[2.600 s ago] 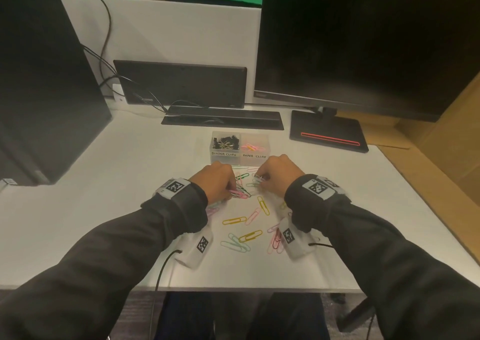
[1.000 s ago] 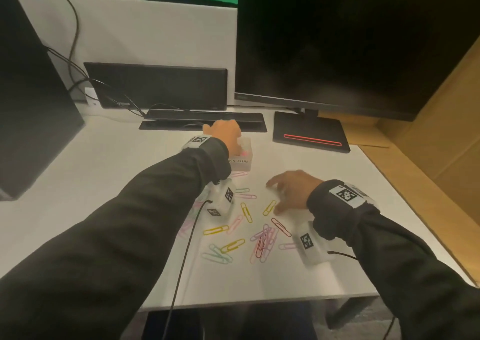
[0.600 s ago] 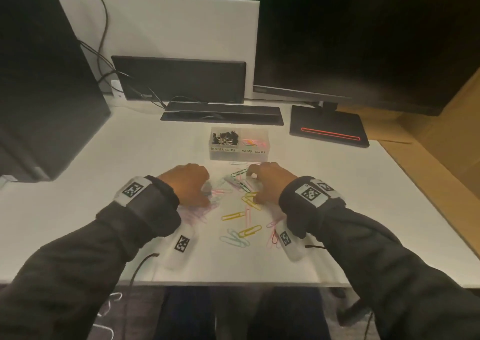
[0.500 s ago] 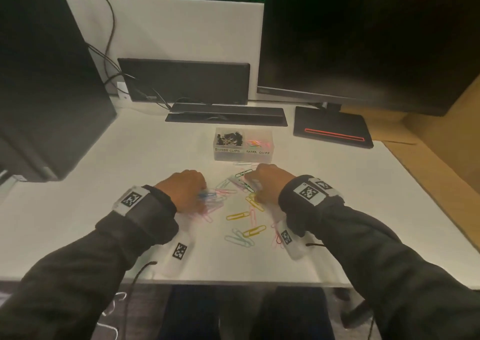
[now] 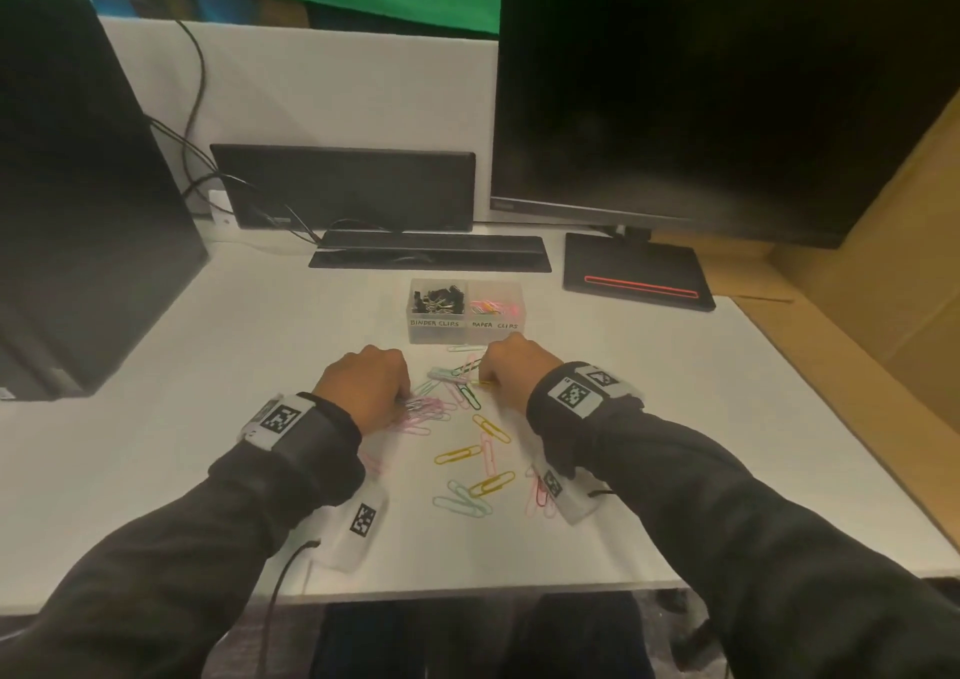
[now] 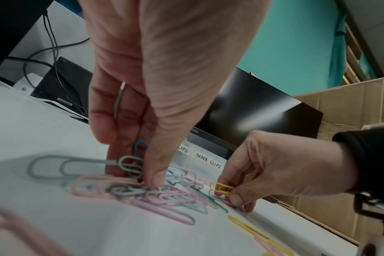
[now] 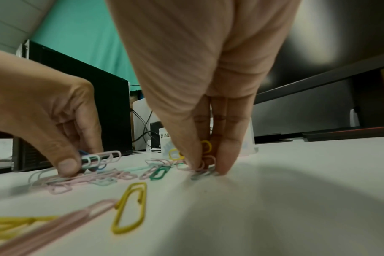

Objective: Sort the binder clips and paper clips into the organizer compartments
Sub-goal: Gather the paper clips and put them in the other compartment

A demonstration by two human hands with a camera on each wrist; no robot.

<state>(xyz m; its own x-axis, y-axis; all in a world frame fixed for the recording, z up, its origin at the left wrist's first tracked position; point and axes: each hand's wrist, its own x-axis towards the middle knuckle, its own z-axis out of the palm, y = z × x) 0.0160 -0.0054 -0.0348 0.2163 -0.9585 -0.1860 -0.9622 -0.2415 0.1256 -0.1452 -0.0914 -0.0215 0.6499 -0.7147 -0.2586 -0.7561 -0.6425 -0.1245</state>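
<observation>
Organizer [image 5: 464, 334] sits behind scattered paper clips [image 5: 470, 454] on the table [image 5: 208, 366], before the monitor [image 5: 727, 107].

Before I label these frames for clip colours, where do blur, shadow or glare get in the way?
Head view: sharp; straight edges bow. Left wrist view: nearest pink paper clips smeared, the yellow paper clip crisp, glare streak on the monitor. Right wrist view: right hand shadows the desk.
</observation>
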